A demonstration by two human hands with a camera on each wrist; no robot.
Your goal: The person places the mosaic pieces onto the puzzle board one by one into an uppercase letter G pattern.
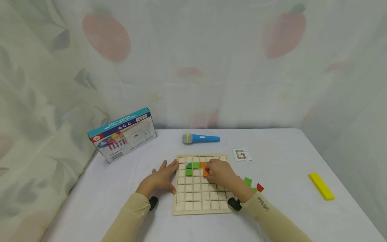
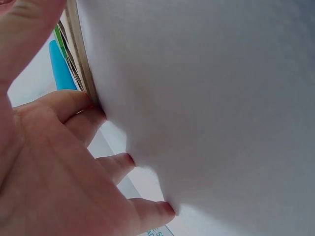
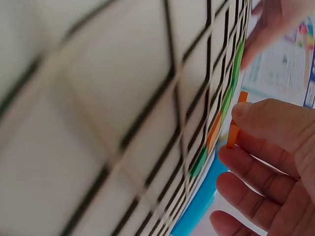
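A pale wooden grid board (image 1: 196,196) lies on the table before me. My left hand (image 1: 159,178) rests at its left edge, thumb and fingers spread; the left wrist view shows fingertips against the board's side. My right hand (image 1: 222,173) is over the upper right part of the board, pinching a small orange tile (image 3: 233,135) between thumb and forefinger. In the upper rows sit a dark green rounded tile (image 1: 188,165), light green tiles (image 1: 196,165) and another orange tile (image 1: 203,165). A further green piece is partly hidden by the right hand.
Loose green tiles (image 1: 248,181) and a red piece (image 1: 260,187) lie right of the board, partly behind my right forearm. Behind are a patterned card (image 1: 242,154), a blue toy microphone (image 1: 205,138) and a cardboard box (image 1: 122,134). A yellow bar (image 1: 321,186) lies far right.
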